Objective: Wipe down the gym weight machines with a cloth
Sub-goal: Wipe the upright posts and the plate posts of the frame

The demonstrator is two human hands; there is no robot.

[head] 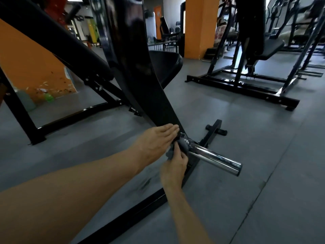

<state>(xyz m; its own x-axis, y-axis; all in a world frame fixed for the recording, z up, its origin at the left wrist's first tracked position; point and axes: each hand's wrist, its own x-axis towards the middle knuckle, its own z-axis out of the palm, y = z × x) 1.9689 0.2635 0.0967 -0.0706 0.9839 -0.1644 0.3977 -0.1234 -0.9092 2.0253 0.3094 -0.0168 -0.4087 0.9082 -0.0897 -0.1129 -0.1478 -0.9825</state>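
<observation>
Cloth (pixel 175 149) mostly hidden between the hands (only a grey bunch visible); background machines blurred.

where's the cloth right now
The grey cloth is low in the head view's centre, gripped by the right hand against the chrome peg's base, just below the left hand.

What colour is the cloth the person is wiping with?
Grey; the cloth shows in the head view, bunched at the base of the chrome peg.
</observation>
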